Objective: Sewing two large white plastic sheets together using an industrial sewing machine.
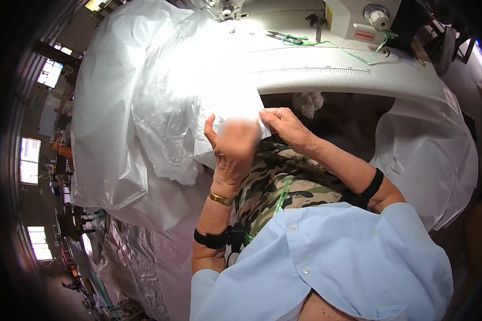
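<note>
A white sheet, glaring under bright light, runs from the sewing machine table's edge down toward my lap. At its right edge, my right hand pinches the sheet between thumb and fingers. My left hand lies against the sheet's lower part, just left of the right hand. One of its digits points up, apart from the rest. A blurred patch covers most of the left hand, so its grip cannot be made out. To the left, a large crumpled heap of translucent white plastic sheeting hangs over the table's side.
A sewing machine with a dial stands at the back right. Dark thread snips on a green cord lie on the white table, which has a printed ruler. More white plastic hangs at right. A white bundle shows below the table's edge.
</note>
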`<control>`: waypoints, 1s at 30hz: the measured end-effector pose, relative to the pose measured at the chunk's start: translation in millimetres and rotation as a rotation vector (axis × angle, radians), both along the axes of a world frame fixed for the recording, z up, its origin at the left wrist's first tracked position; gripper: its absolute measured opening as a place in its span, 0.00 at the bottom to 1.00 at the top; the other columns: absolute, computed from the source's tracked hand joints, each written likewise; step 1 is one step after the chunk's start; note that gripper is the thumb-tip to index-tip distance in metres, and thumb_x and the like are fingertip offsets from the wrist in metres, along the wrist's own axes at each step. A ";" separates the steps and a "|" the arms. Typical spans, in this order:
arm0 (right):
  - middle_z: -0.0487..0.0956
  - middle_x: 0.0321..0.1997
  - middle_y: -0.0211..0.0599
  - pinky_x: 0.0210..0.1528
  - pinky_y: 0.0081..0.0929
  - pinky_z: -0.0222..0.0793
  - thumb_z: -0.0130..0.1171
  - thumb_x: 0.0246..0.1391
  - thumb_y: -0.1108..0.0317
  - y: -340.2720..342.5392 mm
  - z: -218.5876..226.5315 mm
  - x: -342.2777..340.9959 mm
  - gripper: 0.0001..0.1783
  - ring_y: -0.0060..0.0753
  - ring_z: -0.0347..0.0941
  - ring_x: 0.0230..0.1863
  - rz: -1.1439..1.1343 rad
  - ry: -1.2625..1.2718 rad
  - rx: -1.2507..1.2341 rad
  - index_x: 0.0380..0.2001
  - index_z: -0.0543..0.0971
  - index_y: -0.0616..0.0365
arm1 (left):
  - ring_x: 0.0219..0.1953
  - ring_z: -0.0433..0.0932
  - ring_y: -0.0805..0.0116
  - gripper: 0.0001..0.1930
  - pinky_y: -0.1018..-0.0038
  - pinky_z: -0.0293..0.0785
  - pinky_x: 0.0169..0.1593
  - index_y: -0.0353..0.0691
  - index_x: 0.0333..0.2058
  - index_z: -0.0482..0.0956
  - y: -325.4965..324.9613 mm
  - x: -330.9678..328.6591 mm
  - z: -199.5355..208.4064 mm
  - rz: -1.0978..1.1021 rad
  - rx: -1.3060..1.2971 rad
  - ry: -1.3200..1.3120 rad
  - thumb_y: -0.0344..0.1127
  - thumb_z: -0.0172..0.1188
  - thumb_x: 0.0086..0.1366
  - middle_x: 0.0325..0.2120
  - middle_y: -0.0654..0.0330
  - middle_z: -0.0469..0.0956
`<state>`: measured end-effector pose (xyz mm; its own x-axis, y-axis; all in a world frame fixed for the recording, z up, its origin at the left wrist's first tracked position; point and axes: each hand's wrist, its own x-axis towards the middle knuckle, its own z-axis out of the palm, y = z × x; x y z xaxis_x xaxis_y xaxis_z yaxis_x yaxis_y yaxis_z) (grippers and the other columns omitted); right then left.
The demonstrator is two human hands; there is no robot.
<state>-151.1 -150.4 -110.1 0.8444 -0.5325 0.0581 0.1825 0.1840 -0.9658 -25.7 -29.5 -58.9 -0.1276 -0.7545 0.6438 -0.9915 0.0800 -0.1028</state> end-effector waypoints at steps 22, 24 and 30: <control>0.76 0.27 0.28 0.33 0.20 0.68 0.46 0.70 0.60 1.0 24.2 -4.1 0.19 0.17 0.69 0.27 -0.033 0.116 -0.075 0.33 0.77 0.64 | 0.45 0.76 0.64 0.19 0.46 0.44 0.69 0.41 0.45 0.80 26.8 32.7 -16.3 0.247 -0.033 0.109 0.23 0.61 0.51 0.38 0.63 0.76; 0.76 0.27 0.29 0.33 0.20 0.68 0.46 0.70 0.60 3.6 25.0 -4.4 0.19 0.17 0.69 0.28 -0.044 0.078 -0.011 0.34 0.77 0.65 | 0.44 0.76 0.64 0.17 0.47 0.44 0.69 0.41 0.42 0.81 37.7 43.3 -16.9 0.243 -0.083 0.101 0.23 0.61 0.52 0.36 0.64 0.76; 0.75 0.26 0.30 0.32 0.23 0.75 0.47 0.68 0.61 11.9 21.3 -2.9 0.19 0.18 0.70 0.28 -0.082 0.100 -0.030 0.31 0.75 0.67 | 0.39 0.76 0.63 0.13 0.52 0.61 0.60 0.40 0.41 0.81 67.2 26.5 -8.3 0.167 -0.209 0.038 0.27 0.64 0.54 0.33 0.61 0.76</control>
<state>-154.0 -138.5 -88.8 0.8004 -0.5995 -0.0078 0.0978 0.1434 -0.9848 0.8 37.7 -67.2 0.0149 -0.6133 0.7897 -0.9927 -0.1039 -0.0619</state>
